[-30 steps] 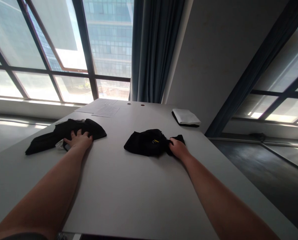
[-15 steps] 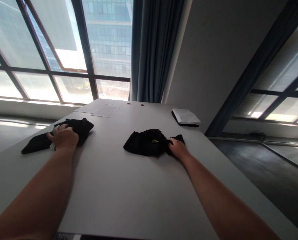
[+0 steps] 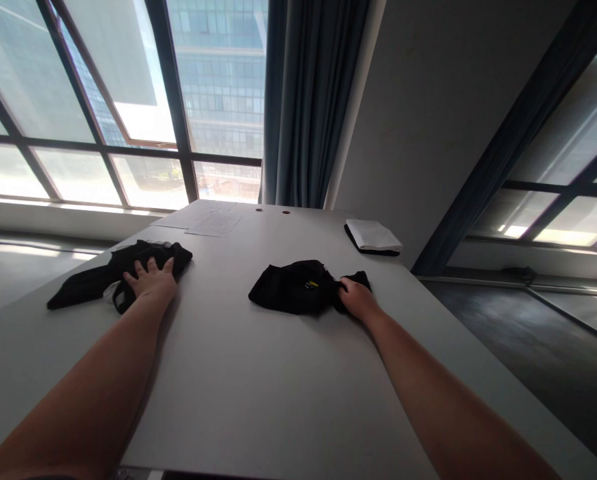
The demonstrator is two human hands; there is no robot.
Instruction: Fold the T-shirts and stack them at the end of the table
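Note:
My left hand (image 3: 151,280) lies with fingers spread on a crumpled black cloth item (image 3: 91,280) at the left of the table. Bits of white, thin material (image 3: 111,292) show at the near side of that cloth. To the right, my right hand (image 3: 357,295) is closed on the right part of a second black cloth item (image 3: 291,288), pinching a bunched fold. This one lies flat on the table, with a small yellow and white print on it. I cannot tell what kind of garment or bag either cloth is.
The white table (image 3: 248,387) reaches toward the windows. Sheets of paper (image 3: 213,223) lie at its far left. At the far right is a folded white cloth or packet (image 3: 373,235) on something black. Two small round discs (image 3: 286,212) sit near the far edge, before a blue curtain (image 3: 303,100).
My left hand has shifted right across the left black cloth, and its fingers have spread from a curled grasp. The right hand and its cloth stay in place.

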